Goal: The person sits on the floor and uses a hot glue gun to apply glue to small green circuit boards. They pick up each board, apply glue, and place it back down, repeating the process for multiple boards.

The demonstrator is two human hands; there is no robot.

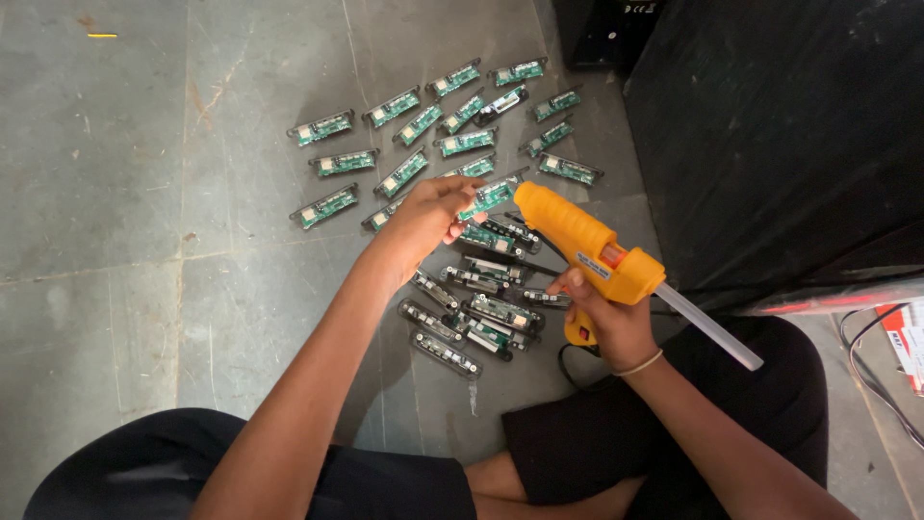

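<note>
- The right hand is closed round the grip of an orange glue gun, its nozzle aimed away from the person toward the left hand; a clear glue stick juts from the gun's back, out past the right hand's outer side.
- The left hand pinches one green circuit board between thumb and fingertips, fingers curled, with the board's far end touching or just beside the gun's nozzle.
- The grey stone floor lies under both hands and carries all the boards.
- Beyond the left hand, a spread of green circuit boards lies face up, loosely scattered, most apart from each other.
- Between the two hands and nearer the person, a tighter heap of boards in dark frames lies overlapping.
- A thin band circles the right wrist.
- A black cord runs from below the right hand toward the person's leg.
</note>
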